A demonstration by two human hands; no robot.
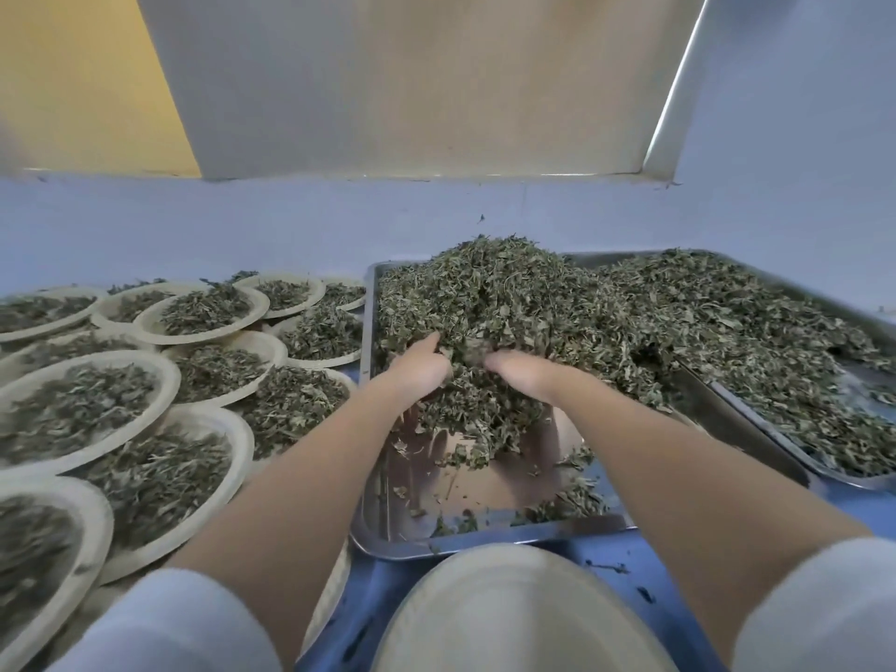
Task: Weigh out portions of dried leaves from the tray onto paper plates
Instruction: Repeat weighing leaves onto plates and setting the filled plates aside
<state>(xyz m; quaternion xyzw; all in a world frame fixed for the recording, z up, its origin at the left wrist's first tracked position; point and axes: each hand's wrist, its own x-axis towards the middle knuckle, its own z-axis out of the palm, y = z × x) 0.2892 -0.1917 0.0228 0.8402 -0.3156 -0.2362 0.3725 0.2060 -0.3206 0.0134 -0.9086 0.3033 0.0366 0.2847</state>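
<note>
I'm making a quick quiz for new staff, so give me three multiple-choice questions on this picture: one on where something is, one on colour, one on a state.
1. Where are the filled plates?
A. Left of the tray
B. Inside the tray
C. Right of the tray

2. What colour is the work surface?
A. Red
B. Blue
C. Black

3. What state is the near plate in?
A. Heaped with leaves
B. Upside down
C. Empty

Answers:
1 A: they crowd the space left of the metal tray.
2 B: blue shows beside the near plate.
3 C: its face is bare, while the left hand and right hand dig into the dried leaves.
</note>
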